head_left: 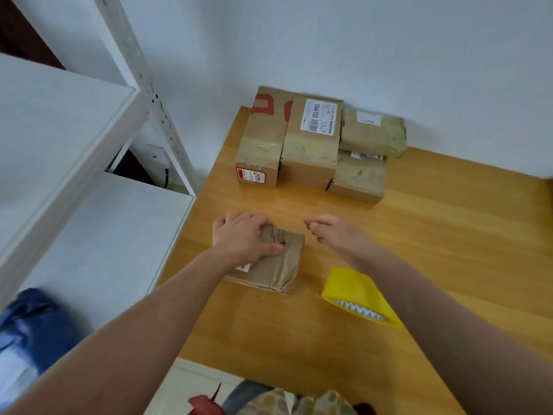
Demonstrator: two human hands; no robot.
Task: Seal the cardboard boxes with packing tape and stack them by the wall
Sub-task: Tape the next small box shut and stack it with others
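Observation:
A small taped cardboard box (276,269) lies on the wooden table (449,235) near its left edge. My left hand (242,235) rests on top of the box's far left part, fingers wrapped over its edge. Just right of the box, my right hand (335,232) hovers with fingers curled and nothing in it. A yellow tape dispenser (356,295) lies on the table to the right of the box, partly under my right forearm. Several taped boxes (311,142) stand together against the wall at the back; one of them (372,133) sits on top of another.
A white metal shelving unit (89,163) stands close to the table's left side. The white wall (359,49) runs behind the table. Blue fabric (33,330) lies at the lower left, and patterned cloth (299,404) shows at the bottom edge.

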